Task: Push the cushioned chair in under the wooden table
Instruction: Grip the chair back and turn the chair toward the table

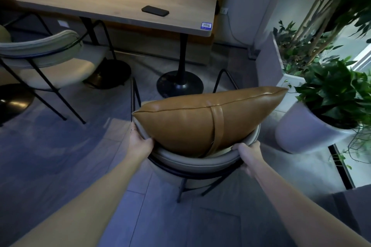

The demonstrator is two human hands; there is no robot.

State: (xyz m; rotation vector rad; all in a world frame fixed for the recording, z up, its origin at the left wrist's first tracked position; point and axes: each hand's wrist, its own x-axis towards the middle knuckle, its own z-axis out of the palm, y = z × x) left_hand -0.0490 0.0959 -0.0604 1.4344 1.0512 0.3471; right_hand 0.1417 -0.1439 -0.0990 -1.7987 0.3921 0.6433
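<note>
A grey chair point(192, 161) with a curved backrest and thin black legs stands on the floor in front of me, a little short of the wooden table point(112, 4). A tan leather cushion point(200, 122) leans upright in the chair against the backrest. My left hand point(138, 140) grips the left end of the backrest. My right hand point(248, 151) holds the right end. The table rests on black pedestal feet point(179, 84), which are just beyond the chair's front legs.
A dark phone point(155, 10) lies on the tabletop. A second grey chair point(46, 60) sits at the left, partly under the table. White planters with leafy plants point(313, 124) crowd the right side. An orange bench runs behind the table.
</note>
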